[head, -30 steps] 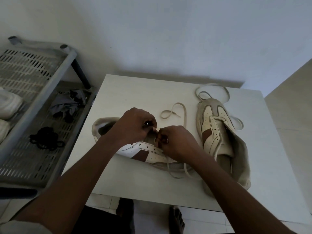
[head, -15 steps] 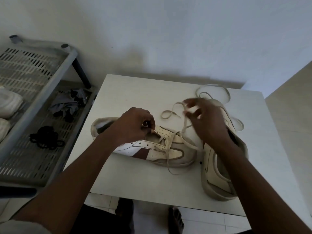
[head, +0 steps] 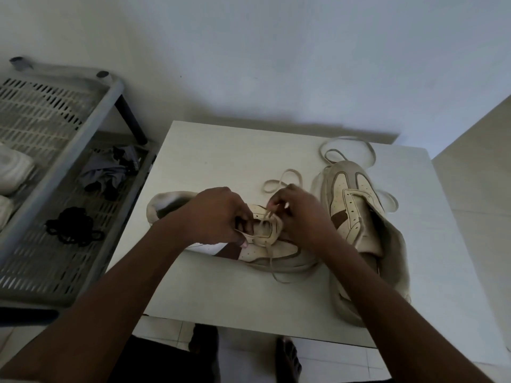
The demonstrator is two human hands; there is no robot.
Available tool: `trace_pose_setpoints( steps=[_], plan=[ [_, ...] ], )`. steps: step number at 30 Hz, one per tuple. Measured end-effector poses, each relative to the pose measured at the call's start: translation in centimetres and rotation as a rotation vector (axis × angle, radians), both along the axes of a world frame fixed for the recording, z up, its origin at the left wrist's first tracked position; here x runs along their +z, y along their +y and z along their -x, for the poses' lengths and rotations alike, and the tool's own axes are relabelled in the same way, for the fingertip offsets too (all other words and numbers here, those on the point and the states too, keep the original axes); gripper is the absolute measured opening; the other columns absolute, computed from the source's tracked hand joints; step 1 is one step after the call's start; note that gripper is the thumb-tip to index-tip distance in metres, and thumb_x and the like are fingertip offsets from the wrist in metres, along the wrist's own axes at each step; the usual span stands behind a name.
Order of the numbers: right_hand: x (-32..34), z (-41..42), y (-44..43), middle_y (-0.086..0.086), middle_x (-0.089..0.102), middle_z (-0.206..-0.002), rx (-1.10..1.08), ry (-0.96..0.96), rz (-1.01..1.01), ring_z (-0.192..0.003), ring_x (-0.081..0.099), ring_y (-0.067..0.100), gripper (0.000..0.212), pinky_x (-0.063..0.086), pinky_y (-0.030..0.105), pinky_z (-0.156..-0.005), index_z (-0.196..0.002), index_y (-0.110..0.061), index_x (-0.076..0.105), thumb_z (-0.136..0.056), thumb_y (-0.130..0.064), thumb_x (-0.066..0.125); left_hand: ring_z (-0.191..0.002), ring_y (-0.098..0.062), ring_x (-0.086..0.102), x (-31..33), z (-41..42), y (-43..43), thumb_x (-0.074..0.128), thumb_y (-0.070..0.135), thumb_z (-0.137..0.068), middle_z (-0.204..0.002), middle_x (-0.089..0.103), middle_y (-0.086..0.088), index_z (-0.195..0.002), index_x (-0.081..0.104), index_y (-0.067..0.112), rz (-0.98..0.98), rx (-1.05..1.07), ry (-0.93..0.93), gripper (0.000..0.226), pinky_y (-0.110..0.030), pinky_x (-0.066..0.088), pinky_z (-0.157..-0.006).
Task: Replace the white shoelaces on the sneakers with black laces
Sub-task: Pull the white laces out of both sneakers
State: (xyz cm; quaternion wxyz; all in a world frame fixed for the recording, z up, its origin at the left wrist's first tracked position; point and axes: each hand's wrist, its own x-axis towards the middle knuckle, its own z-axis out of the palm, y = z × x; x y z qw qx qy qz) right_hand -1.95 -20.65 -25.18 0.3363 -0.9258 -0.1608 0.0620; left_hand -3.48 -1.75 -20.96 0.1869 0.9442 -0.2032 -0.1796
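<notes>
A cream sneaker with a brown patch (head: 279,251) lies on its side across the white table (head: 221,167), toe to the right. My left hand (head: 218,217) grips its eyelet flap and a strand of the white lace (head: 282,181). My right hand (head: 301,214) pinches that lace just above the eyelets. Loops of the lace trail behind my hands and below the sole. The second sneaker (head: 356,205) lies at the right with its own loose white lace (head: 348,145) curled at the far edge. A bundle of black laces (head: 72,228) sits on the rack to the left.
A grey slotted plastic rack (head: 55,150) stands left of the table, holding a crumpled grey cloth (head: 110,172) and white items (head: 13,170) at its left edge. A white wall rises behind. My bare feet (head: 287,357) show on the tiled floor under the table's near edge.
My right hand pulled a length of white lace up and to the right, then came back to the eyelets beside my left hand. The left hand stayed on the sneaker.
</notes>
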Motion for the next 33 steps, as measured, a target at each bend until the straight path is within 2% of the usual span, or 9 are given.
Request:
trace_pose_setpoints(
  steps=[4, 8, 12, 16, 18, 20, 24, 30, 33],
  plan=[
    [0.0, -1.0, -1.1, -0.004, 0.068, -0.097, -0.283, 0.180, -0.151, -0.084, 0.059, 0.008, 0.013, 0.042, 0.017, -0.067, -0.092, -0.017, 0.069, -0.094, -0.013, 0.057, -0.071, 0.011, 0.055, 0.0, 0.2, 0.0, 0.086, 0.023, -0.064, -0.061, 0.057, 0.020, -0.079, 0.077, 0.025, 0.143, 0.042, 0.079, 0.018, -0.005, 0.037, -0.063],
    [1.2, -0.7, -0.9, -0.009, 0.057, -0.107, 0.014, 0.086, -0.033, -0.084, 0.058, 0.008, 0.018, 0.045, 0.023, -0.074, -0.103, -0.027, 0.067, -0.087, -0.017, 0.068, -0.069, 0.014, 0.055, 0.1, 0.4, -0.1, 0.086, 0.022, -0.065, -0.058, 0.054, 0.022, -0.078, 0.077, 0.023, 0.115, -0.010, 0.052, 0.015, -0.002, 0.035, -0.062],
    [1.0, 0.2, -0.4, -0.003, 0.056, -0.107, 0.398, 0.129, 0.080, -0.081, 0.052, 0.008, 0.030, 0.046, 0.026, -0.074, -0.107, -0.026, 0.072, -0.081, -0.013, 0.074, -0.062, 0.000, 0.055, 0.0, 0.3, -0.2, 0.086, 0.028, -0.064, -0.058, 0.054, 0.016, -0.073, 0.074, 0.024, 0.065, -0.016, 0.024, 0.015, -0.007, 0.033, -0.057],
    [0.9, -0.1, -0.8, -0.006, 0.054, -0.105, 0.321, -0.018, 0.139, -0.088, 0.054, 0.012, 0.015, 0.050, 0.036, -0.077, -0.097, -0.023, 0.073, -0.086, -0.014, 0.067, -0.069, -0.003, 0.060, -0.2, 0.3, -0.2, 0.087, 0.023, -0.062, -0.064, 0.065, 0.013, -0.071, 0.075, 0.022, 0.096, 0.007, 0.065, 0.015, -0.008, 0.038, -0.060],
    [1.3, -0.5, -1.2, -0.009, 0.050, -0.105, 0.273, -0.055, 0.042, -0.085, 0.054, 0.010, 0.012, 0.051, 0.036, -0.073, -0.095, -0.023, 0.071, -0.088, -0.014, 0.066, -0.071, -0.002, 0.062, -0.2, 0.3, -0.1, 0.087, 0.021, -0.062, -0.066, 0.067, 0.012, -0.071, 0.075, 0.021, 0.118, 0.015, 0.097, 0.015, -0.008, 0.041, -0.062],
    [1.4, -0.4, -1.1, -0.008, 0.048, -0.111, 0.331, 0.001, -0.020, -0.083, 0.055, 0.009, 0.019, 0.050, 0.030, -0.072, -0.102, -0.024, 0.069, -0.087, -0.012, 0.067, -0.069, 0.001, 0.061, -0.3, 0.3, -0.1, 0.087, 0.022, -0.062, -0.062, 0.064, 0.015, -0.065, 0.070, 0.025, 0.113, 0.006, 0.097, 0.017, -0.007, 0.040, -0.061],
    [0.0, 0.1, -0.6, 0.000, 0.046, -0.126, 0.466, 0.095, 0.126, -0.099, 0.056, 0.018, 0.038, 0.049, 0.033, -0.082, -0.119, -0.026, 0.066, -0.083, -0.012, 0.070, -0.065, 0.000, 0.058, -0.3, 0.3, -0.2, 0.087, 0.024, -0.062, -0.061, 0.059, 0.016, -0.064, 0.065, 0.030, 0.081, 0.002, 0.082, 0.023, -0.006, 0.037, -0.060],
    [-0.6, 0.2, -0.4, -0.002, 0.046, -0.121, 0.466, 0.024, 0.141, -0.087, 0.058, 0.017, 0.019, 0.048, 0.032, -0.072, -0.102, -0.024, 0.069, -0.084, -0.020, 0.070, -0.071, -0.007, 0.062, -0.6, 0.2, 0.0, 0.086, 0.025, -0.063, -0.068, 0.066, 0.011, -0.071, 0.070, 0.023, 0.088, -0.016, 0.093, 0.018, -0.012, 0.043, -0.063],
    [-0.5, -0.5, -1.1, -0.009, 0.049, -0.112, 0.242, -0.026, -0.010, -0.076, 0.055, 0.005, 0.013, 0.048, 0.030, -0.068, -0.088, -0.022, 0.066, -0.083, -0.012, 0.071, -0.071, -0.008, 0.064, -0.8, 0.0, 0.2, 0.086, 0.021, -0.062, -0.068, 0.069, 0.008, -0.070, 0.072, 0.020, 0.142, -0.014, 0.136, 0.016, -0.022, 0.049, -0.068]
  ],
)
